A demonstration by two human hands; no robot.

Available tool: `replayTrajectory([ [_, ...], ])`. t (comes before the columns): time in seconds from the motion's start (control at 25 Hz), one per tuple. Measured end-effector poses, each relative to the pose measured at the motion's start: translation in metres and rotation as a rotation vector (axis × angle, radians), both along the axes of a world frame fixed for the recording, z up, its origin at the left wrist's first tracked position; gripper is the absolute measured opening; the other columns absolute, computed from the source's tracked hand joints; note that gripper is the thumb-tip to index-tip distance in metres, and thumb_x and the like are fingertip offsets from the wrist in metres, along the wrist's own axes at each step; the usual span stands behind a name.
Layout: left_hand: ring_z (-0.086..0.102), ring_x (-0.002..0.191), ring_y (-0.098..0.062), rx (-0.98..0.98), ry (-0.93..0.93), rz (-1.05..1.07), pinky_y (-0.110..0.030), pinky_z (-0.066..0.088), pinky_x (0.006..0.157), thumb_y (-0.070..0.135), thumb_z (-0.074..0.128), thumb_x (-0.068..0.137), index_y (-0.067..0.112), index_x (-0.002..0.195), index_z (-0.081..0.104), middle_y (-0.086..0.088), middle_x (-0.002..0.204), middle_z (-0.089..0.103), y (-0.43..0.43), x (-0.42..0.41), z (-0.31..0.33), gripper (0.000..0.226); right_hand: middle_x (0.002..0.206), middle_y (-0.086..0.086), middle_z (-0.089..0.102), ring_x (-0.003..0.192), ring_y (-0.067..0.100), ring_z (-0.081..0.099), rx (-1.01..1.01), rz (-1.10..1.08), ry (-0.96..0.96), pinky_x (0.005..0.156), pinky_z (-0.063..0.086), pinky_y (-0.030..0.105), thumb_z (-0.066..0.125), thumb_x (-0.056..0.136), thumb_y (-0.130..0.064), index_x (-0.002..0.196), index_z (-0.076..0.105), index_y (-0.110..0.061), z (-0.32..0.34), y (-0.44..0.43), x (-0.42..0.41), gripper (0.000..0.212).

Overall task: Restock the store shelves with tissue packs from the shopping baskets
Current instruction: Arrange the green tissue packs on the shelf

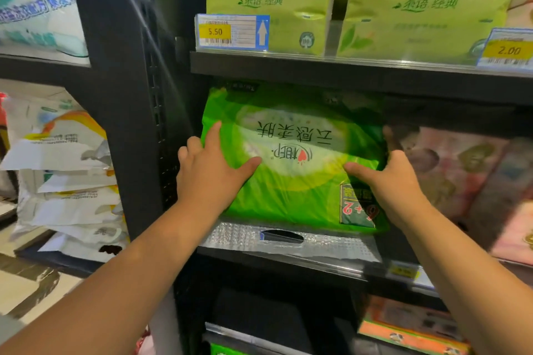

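Left hand (213, 173) and right hand (396, 181) clasp the green tissue pack (291, 187) — fingers curled round it.

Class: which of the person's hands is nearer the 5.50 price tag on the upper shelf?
Left. The left hand holds the green tissue pack almost straight below the 5.50 price tag; the right hand holds the pack's right edge, well to the tag's lower right.

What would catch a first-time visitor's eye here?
A big bright green tissue pack sits on the middle shelf, its print upside down, with the left hand and right hand holding its sides. Above, paler green packs line the upper shelf behind a yellow 5.50 price tag.
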State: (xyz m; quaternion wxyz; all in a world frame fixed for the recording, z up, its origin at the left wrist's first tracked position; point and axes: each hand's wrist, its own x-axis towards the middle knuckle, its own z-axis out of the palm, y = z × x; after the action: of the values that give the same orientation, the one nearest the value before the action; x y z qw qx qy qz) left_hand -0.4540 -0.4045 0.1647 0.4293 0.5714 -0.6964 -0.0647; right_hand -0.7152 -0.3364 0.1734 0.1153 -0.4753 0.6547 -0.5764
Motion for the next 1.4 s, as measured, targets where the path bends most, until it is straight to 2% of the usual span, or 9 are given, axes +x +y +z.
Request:
replayTrajectory([
  [0.36, 0.029, 0.122, -0.033, 0.047, -0.049, 0.039, -0.039, 0.028, 0.106, 0.071, 0.075, 0.052, 0.025, 0.152, 0.009, -0.017, 0.134, 0.031, -0.028, -0.021, -0.027, 0.128, 0.091, 0.006, 0.053, 0.088, 0.024, 0.053, 0.161, -0.037, 0.207, 0.072, 0.048, 0.034, 0.082, 0.070, -0.043, 0.112, 0.048, 0.003, -0.033, -0.028, 0.000, 0.071],
  [0.52, 0.027, 0.123, -0.036, 0.064, -0.124, 0.006, -0.041, 0.025, 0.109, 0.077, 0.072, 0.044, 0.019, 0.153, 0.003, -0.021, 0.134, 0.029, -0.046, -0.025, -0.038, 0.141, 0.061, 0.008, 0.055, 0.074, 0.032, 0.062, 0.440, 0.003, 0.539, 0.061, 0.042, 0.034, 0.064, 0.070, -0.068, 0.077, 0.059, -0.003, -0.029, -0.039, -0.007, 0.065],
  [0.6, 0.027, 0.125, -0.039, 0.046, -0.183, 0.039, -0.044, 0.026, 0.109, 0.081, 0.065, 0.046, 0.017, 0.153, 0.006, -0.025, 0.136, 0.028, -0.048, -0.027, -0.042, 0.138, 0.079, 0.014, 0.065, 0.087, 0.037, 0.065, 0.440, -0.028, 0.637, 0.068, 0.047, 0.037, 0.058, 0.073, -0.071, 0.124, 0.055, -0.005, -0.034, -0.045, -0.011, 0.084],
  [0.68, 0.016, 0.136, -0.043, 0.033, -0.261, 0.066, -0.049, 0.024, 0.112, 0.079, 0.064, 0.055, 0.020, 0.151, 0.012, -0.029, 0.148, 0.012, -0.045, -0.030, -0.045, 0.124, 0.095, 0.020, 0.066, 0.092, 0.042, 0.064, 0.334, -0.081, 0.703, 0.074, 0.050, 0.042, 0.059, 0.080, -0.065, 0.152, 0.018, -0.017, -0.040, -0.047, -0.012, 0.095],
  [0.8, 0.001, 0.141, -0.046, -0.003, -0.441, 0.051, -0.054, 0.016, 0.116, 0.083, 0.050, 0.061, 0.024, 0.149, 0.014, -0.017, 0.153, -0.009, -0.045, -0.032, -0.048, 0.113, 0.104, 0.026, 0.058, 0.080, 0.045, 0.064, -0.108, -0.116, 1.151, 0.059, 0.054, 0.049, 0.050, 0.085, -0.063, 0.139, 0.039, -0.023, -0.058, -0.055, -0.018, 0.069],
  [0.92, -0.002, 0.142, -0.050, -0.022, -0.554, 0.039, -0.058, 0.008, 0.117, 0.092, 0.039, 0.051, 0.026, 0.148, 0.009, -0.013, 0.153, -0.009, -0.055, -0.031, -0.054, 0.121, 0.144, 0.009, 0.046, 0.135, 0.039, 0.039, -0.229, 0.003, 1.558, 0.088, 0.048, 0.059, 0.046, 0.082, -0.073, 0.133, 0.054, -0.025, -0.072, -0.068, -0.029, 0.070],
  [1.04, 0.001, 0.141, -0.052, -0.052, -0.584, 0.037, -0.060, 0.006, 0.116, 0.093, 0.037, 0.052, 0.025, 0.150, 0.006, -0.014, 0.155, -0.008, -0.064, -0.033, -0.058, 0.123, 0.151, 0.010, 0.041, 0.144, 0.039, 0.025, -0.248, 0.046, 1.578, 0.109, 0.028, 0.060, 0.050, 0.082, -0.071, 0.136, 0.053, -0.025, -0.073, -0.079, -0.030, 0.071],
  [1.24, 0.024, 0.133, -0.057, -0.185, -0.720, 0.131, -0.058, 0.021, 0.112, 0.088, 0.034, 0.060, 0.009, 0.152, 0.011, -0.034, 0.154, 0.010, -0.074, -0.049, -0.061, 0.124, 0.159, 0.006, 0.024, 0.147, 0.035, 0.016, -0.260, -0.052, 1.658, 0.114, 0.015, 0.057, 0.052, 0.080, -0.072, 0.142, 0.045, -0.030, -0.080, -0.102, -0.031, 0.075],
  [1.4, 0.012, 0.140, -0.054, -0.127, -0.807, 0.098, -0.059, 0.023, 0.112, 0.085, 0.049, 0.067, 0.004, 0.144, -0.008, -0.037, 0.152, 0.009, -0.099, -0.059, -0.060, 0.125, 0.162, 0.001, 0.001, 0.149, 0.030, -0.007, -0.289, -0.045, 1.629, 0.116, 0.001, 0.055, 0.060, 0.076, -0.068, 0.147, 0.030, -0.031, -0.088, -0.125, -0.040, 0.086],
])
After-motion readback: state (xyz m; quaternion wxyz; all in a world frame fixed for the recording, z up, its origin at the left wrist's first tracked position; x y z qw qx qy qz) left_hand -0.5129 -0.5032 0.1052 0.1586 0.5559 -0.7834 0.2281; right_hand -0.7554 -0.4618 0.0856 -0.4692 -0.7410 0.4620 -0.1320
